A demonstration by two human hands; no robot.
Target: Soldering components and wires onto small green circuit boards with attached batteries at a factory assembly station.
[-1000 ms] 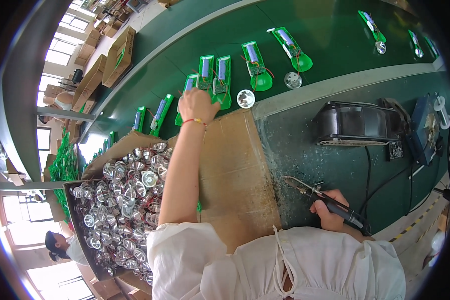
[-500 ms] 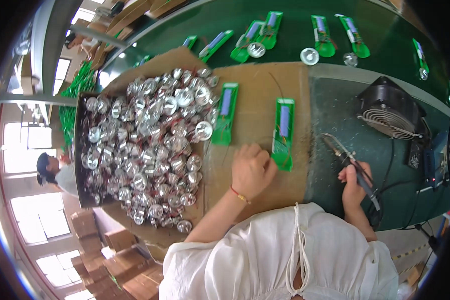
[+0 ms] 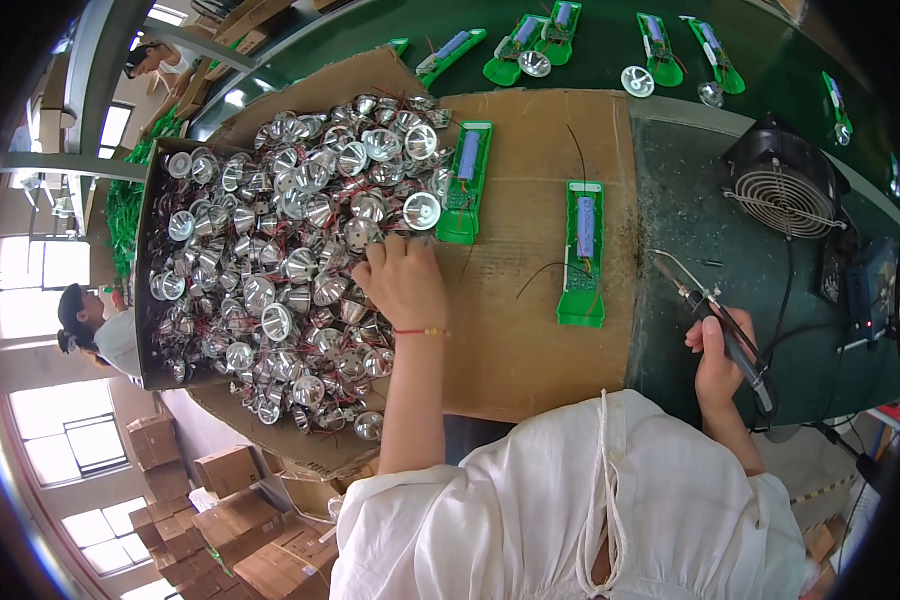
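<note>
Over the right part of a heap of silver reflectors [image 3: 260,235], we have our left hand [image 3: 402,285], with its fingers bent down among them. We cannot tell whether these fingers grip a reflector, because the back of the hand hides it. The heap lies in a cardboard box [image 3: 148,250], and red wires show between the pieces. Our right hand [image 3: 722,365] is closed around the handle of a soldering iron [image 3: 740,358], whose metal tip points away from us and to the left, above the dark green counter [image 3: 680,180]. Between our two hands, on a brown cardboard sheet [image 3: 530,370], lies one green housing [image 3: 583,258] with its open side up; it carries a blue battery [image 3: 585,225], and loose wires reach out from it. A second green housing [image 3: 462,190] lies just beside the heap. To our right stands a black fan [image 3: 785,190] with a round grille.
</note>
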